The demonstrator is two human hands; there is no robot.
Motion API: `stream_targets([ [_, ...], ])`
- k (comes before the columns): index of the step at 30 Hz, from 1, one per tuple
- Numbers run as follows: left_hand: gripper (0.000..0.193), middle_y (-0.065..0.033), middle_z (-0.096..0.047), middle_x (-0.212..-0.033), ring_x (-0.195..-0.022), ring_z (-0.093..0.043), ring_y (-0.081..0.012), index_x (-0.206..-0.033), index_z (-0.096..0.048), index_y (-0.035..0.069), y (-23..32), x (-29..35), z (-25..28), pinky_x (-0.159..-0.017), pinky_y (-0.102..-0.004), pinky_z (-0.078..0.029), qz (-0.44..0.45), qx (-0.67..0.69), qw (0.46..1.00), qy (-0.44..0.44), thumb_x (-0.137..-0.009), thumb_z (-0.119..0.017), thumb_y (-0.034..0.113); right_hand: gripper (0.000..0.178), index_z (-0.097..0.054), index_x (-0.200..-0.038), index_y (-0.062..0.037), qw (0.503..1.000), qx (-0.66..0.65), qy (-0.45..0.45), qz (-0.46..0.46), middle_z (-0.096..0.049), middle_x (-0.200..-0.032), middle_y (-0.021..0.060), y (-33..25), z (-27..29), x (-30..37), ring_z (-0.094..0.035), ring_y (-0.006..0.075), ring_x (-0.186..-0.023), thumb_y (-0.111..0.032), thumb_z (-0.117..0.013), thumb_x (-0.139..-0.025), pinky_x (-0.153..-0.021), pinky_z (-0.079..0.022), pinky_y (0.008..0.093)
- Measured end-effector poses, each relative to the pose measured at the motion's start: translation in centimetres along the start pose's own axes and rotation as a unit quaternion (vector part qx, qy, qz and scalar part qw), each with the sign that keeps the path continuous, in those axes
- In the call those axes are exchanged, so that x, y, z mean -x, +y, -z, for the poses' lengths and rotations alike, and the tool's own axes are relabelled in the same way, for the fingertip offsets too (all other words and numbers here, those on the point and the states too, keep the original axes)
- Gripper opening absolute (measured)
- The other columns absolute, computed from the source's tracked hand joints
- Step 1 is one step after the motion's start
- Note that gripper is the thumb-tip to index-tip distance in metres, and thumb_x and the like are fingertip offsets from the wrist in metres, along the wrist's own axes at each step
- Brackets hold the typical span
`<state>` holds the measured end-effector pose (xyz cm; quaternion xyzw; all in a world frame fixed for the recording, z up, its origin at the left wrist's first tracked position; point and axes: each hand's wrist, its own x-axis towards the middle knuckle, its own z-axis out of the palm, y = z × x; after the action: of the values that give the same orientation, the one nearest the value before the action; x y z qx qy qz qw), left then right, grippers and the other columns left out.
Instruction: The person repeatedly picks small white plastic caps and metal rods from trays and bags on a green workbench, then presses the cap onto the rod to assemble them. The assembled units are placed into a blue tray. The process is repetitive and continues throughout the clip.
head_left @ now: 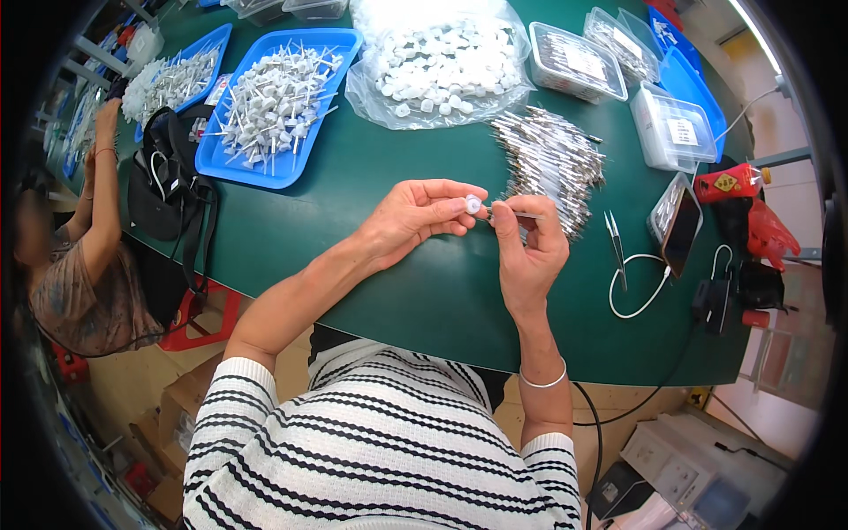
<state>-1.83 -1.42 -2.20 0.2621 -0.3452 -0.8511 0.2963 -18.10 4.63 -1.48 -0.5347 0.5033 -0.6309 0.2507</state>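
To the right of a blue tray (252,178) of stemmed white pieces, the person's left hand (408,219) pinches a small white cap (473,204) above the green table (415,305), the right hand's (532,256) thumb and fingers grip a thin rod (528,215) just beside it, and tweezers (615,240) lie farther right.

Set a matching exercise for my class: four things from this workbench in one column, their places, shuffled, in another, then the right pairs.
Things
1. Single small white plastic cap
2. Silver pointed metal tweezers
3. Black fabric bag with straps
4. Clear plastic bag

Places
A. On the dark green table, right of the right hand
B. Beside a blue plastic tray
C. Opened out, heaped with white pieces
D. In the left hand

Pairs: 1-D, 2-A, 3-B, 4-C
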Motion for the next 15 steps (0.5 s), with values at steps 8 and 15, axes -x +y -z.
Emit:
stream_targets([
  [8,0.032,-0.0092,-0.065,-0.100,-0.087,-0.061,-0.0102,-0.119,-0.056,-0.005,-0.09,-0.04,0.09,-0.081,-0.0227,-0.052,-0.003,0.002,1.000,-0.005,-0.092,-0.056,0.011,0.008,-0.057,-0.084,-0.0007,0.999,0.041,-0.006,0.029,-0.060,-0.075,0.0062,-0.44,0.00,-0.18,-0.059,0.0136,-0.065,0.000,-0.065,-0.082,-0.062,-0.049,0.0252],
  [15,0.032,-0.0094,-0.065,-0.100,-0.087,-0.061,-0.0104,-0.119,-0.056,-0.005,-0.02,0.02,-0.09,-0.081,-0.0229,-0.053,-0.004,0.002,1.000,-0.004,-0.092,-0.055,0.011,0.010,-0.056,-0.084,-0.0003,0.996,0.064,-0.009,0.055,-0.059,-0.075,0.0068,-0.51,0.03,-0.30,-0.059,0.0145,-0.064,0.002,-0.066,-0.081,-0.059,-0.049,0.0254],
])
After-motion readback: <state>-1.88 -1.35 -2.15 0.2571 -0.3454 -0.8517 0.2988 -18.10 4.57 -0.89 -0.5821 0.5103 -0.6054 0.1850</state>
